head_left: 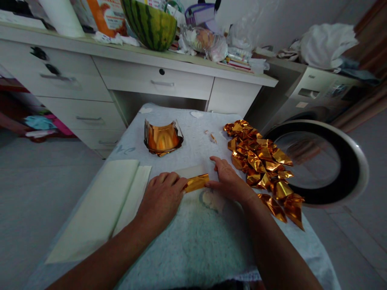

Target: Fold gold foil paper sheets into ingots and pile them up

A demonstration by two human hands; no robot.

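A narrow folded strip of gold foil paper (196,183) lies on the cloth-covered table between my hands, with a pale sheet (190,171) just behind it. My left hand (163,195) is closed over the strip's left end, fingers together and thumb against the foil. At the right end, the thumb of my right hand (228,179) presses on the foil while its index finger sticks out beyond. Behind my left hand stands a curved stack of gold foil sheets (163,137). Several folded gold foil pieces (260,157) are heaped right of my right hand.
Stacked pale paper (99,201) lies at the left of the table (193,245). Small scraps (213,138) sit near the heap. Behind is a white desk (160,82) bearing a cut watermelon (151,26). A washing machine's open round door (355,161) juts out at right.
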